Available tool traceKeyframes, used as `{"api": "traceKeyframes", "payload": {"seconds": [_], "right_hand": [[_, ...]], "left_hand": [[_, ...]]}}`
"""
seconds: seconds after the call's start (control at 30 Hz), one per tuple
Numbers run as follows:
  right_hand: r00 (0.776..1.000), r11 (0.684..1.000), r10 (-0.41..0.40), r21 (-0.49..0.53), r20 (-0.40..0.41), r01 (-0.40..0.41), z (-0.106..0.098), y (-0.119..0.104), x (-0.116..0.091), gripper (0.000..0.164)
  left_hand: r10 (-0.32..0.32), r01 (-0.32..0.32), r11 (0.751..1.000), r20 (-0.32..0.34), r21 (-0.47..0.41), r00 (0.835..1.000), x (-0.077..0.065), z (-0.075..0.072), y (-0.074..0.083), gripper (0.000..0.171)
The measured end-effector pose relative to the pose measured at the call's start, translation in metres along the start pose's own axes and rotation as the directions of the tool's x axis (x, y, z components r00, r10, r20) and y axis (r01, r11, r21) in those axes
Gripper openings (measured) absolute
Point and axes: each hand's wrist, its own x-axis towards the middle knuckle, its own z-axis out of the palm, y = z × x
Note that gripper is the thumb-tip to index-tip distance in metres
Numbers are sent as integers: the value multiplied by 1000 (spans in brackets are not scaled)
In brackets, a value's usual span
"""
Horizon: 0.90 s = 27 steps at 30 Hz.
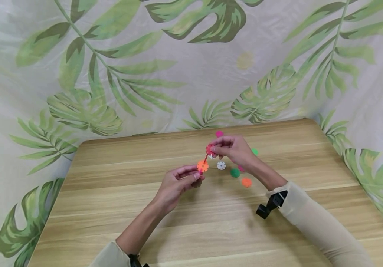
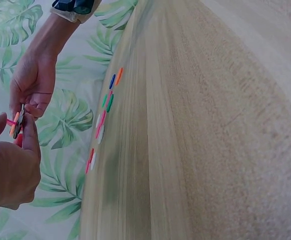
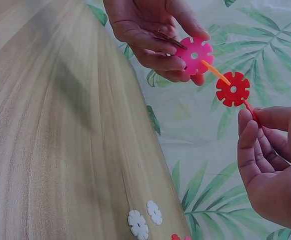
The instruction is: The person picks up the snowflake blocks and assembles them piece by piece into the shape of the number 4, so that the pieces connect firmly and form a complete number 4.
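**Short chain of interlocked, notched plastic-looking discs (image 3: 227, 89) held in the air between left hand (image 1: 181, 181) and right hand (image 1: 233, 148)**

Both hands are grasping, one at each end of the chain, above a light wood-grain surface (image 1: 111, 193). The left fingers and thumb pinch a bright pink, round notched disc (image 3: 198, 49); a dark brownish disc (image 3: 168, 37) shows edge-on at the same fingers, and whether it is joined to the pink one cannot be told. From the pink rim an orange notched disc (image 1: 203, 166) runs to a red notched disc (image 3: 239, 91), the two slotted together. A second red disc (image 3: 251, 111), seen edge-on in the right wrist view, meets the first and is pinched in the right hand.

Loose discs lie on the surface near the right hand: a white one (image 1: 221, 165), a dark green one (image 1: 235, 172), an orange one (image 1: 246, 182), a magenta one (image 1: 219, 134) beyond the fingers and a brighter green one (image 1: 254, 151) by the wrist. The left wrist view adds a blue disc (image 2: 112, 81). Behind the surface hangs a pale sheet printed with green leaves (image 1: 111, 74).
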Motion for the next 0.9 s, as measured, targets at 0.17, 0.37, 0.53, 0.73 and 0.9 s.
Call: {"api": "traceKeyframes", "payload": {"seconds": [0.17,0.37,0.53,0.73,0.9], "right_hand": [[1000,999,-16,-36,11,16,0,-1,-1,19],[1000,999,-10,-50,14,11,1,0,-2,19],[1000,999,-9,-41,10,9,2,0,-3,18],[1000,999,-13,-44,9,13,4,2,-3,18],[1000,999,-11,-36,15,11,6,4,-4,17]], "left_hand": [[-12,12,1000,4,-5,1000,1,1,-1,38],[-22,22,999,10,-40,1000,2,3,0,35],[-39,39,996,12,-85,999,3,4,1,33],[-38,38,996,-4,-84,999,5,5,-1,25],[-46,42,995,-48,-87,998,6,7,-3,19]]}}
